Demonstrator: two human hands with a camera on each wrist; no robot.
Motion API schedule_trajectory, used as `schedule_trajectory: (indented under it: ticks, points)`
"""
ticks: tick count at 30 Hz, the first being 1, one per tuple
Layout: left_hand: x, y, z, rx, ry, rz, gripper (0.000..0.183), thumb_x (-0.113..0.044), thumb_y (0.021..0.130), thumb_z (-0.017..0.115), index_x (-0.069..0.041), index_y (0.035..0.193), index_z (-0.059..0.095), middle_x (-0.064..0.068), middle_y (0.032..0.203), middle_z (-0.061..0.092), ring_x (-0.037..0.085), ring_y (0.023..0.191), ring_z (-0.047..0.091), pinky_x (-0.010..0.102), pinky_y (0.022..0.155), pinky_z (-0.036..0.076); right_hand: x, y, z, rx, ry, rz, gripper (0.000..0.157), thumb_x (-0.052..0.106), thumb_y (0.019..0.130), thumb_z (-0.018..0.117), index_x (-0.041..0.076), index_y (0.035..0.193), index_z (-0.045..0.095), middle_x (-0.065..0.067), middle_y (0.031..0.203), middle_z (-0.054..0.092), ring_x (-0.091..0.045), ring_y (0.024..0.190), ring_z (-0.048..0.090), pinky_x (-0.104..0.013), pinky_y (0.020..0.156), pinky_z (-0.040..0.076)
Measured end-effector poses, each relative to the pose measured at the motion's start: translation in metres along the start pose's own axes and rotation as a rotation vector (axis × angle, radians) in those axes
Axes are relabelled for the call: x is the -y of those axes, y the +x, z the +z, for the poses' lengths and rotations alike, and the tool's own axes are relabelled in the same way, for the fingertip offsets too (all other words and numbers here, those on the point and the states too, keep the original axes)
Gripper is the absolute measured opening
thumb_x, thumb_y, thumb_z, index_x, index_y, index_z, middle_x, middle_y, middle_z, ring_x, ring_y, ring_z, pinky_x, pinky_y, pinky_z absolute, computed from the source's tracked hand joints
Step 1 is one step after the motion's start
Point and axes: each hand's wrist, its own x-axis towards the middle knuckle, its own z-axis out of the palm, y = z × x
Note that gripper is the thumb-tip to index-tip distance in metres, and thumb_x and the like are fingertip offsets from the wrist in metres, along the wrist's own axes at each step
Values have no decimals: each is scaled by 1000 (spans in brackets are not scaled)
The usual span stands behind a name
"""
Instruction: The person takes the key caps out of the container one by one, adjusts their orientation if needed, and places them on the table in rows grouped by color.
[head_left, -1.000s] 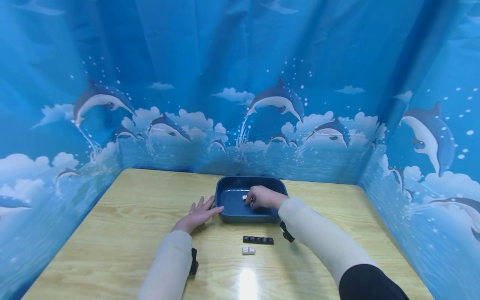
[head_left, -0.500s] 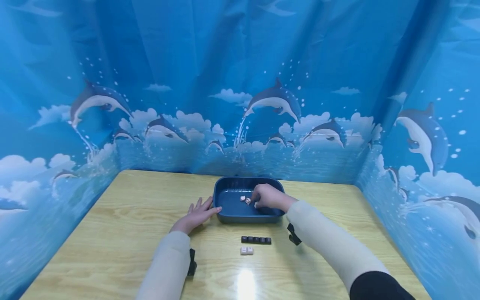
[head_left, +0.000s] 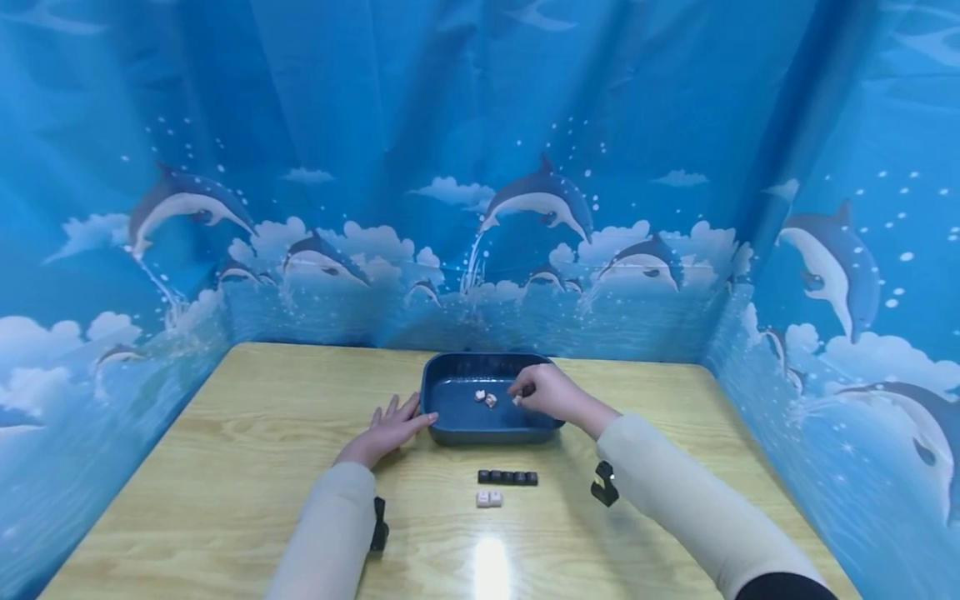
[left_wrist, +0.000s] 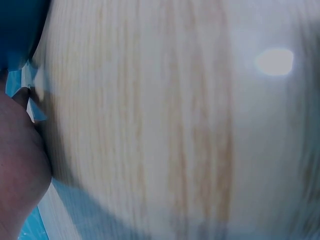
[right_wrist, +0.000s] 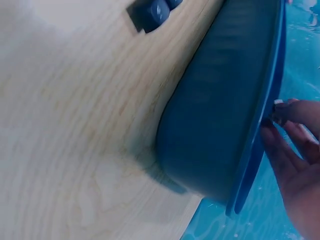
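Note:
A dark blue tray [head_left: 472,435] stands at the table's middle back. My left hand [head_left: 385,433] lies at its left side, fingers spread on the outside and thumb touching the rim. Inside, two small whitish keycaps [head_left: 491,400] lie apart from the wall. My right hand [head_left: 551,392] reaches over the tray's right part and pinches a small white keycap [right_wrist: 278,102] between thumb and fingers; most of it is hidden. In front of the tray sit a row of black keycaps [head_left: 507,477] and two white keycaps [head_left: 489,498] side by side.
The wooden table [head_left: 300,400] extends to both sides of the tray. A blue curtain with dolphins [head_left: 540,204] surrounds it at the back and sides. A bright light reflection lies on the tabletop near the front.
My right hand has drawn back rightward inside the tray, first uncovering whitish keycaps, and now holds a white one. The left hand stays at the tray's left side. The head view has shifted slightly.

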Motion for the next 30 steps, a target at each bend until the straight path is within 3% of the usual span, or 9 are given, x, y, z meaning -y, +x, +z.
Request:
schedule_trajectory:
  ticks: [8, 15, 20, 30]
  points:
    - [-3, -5, -1, 15, -13, 15, 85, -57, 95, 51, -11, 157, 14, 14, 162, 5, 35, 145, -16, 58, 111, -14, 9, -26, -2, -72, 76, -72, 23, -3, 87, 68, 9, 105, 76, 3, 100, 67, -14, 92, 62, -26, 73, 55]
    - [-4, -5, -1, 12, 0, 17, 86, -57, 95, 50, -10, 157, 14, 15, 162, 5, 36, 145, -15, 57, 112, -15, 14, -49, 0, -80, 177, -86, 18, 6, 89, 71, 11, 106, 75, 3, 102, 66, -14, 93, 63, -25, 79, 55]
    - [-2, -3, -2, 20, 4, 25, 86, -58, 95, 50, -11, 157, 13, 15, 162, 4, 35, 145, -16, 56, 111, -16, 18, -64, 6, -103, 211, -61, 18, 9, 88, 73, 14, 105, 76, 5, 100, 66, -13, 91, 63, -24, 78, 55]
    - [-3, -2, 0, 18, 34, 19, 86, -57, 95, 48, -9, 157, 12, 17, 161, 5, 37, 145, -15, 57, 111, -16, 25, -89, 28, -174, 260, -69, 18, 2, 82, 76, 8, 99, 75, 4, 97, 68, -12, 88, 65, -23, 76, 55]
